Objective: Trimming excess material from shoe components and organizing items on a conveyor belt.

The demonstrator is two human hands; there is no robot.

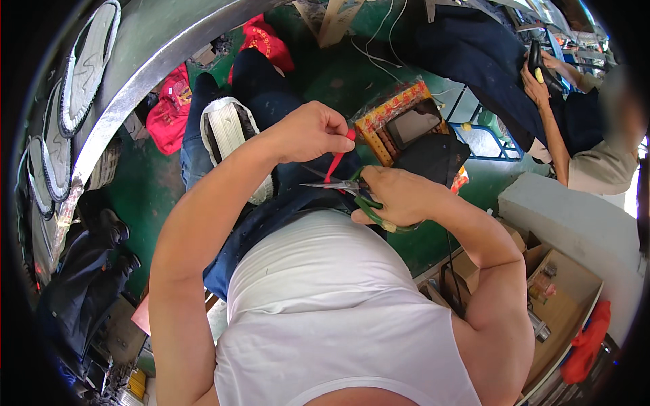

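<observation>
My left hand [308, 134] is closed in a pinch on a narrow red strip [335, 164] that hangs below its fingertips. In my right hand [401, 195] is a pair of green-handled scissors [345, 185], with the fingers through the loops. The blades point left over my lap and stand apart, and the strip's lower end meets them. I cannot tell whether it is cut. A white-and-dark shoe-shaped piece [229, 130] with a ribbed white face lies on my left thigh, partly behind my left forearm.
Grey shoe-sole-shaped pieces [88, 71] line the metal-edged bench [152, 64] at left. Ahead sits a patterned orange box [376, 125] with a dark screen device [414, 123]. Cardboard boxes [572, 277] stand at right. A co-worker's hand [538, 88] holds a black shoe [536, 57].
</observation>
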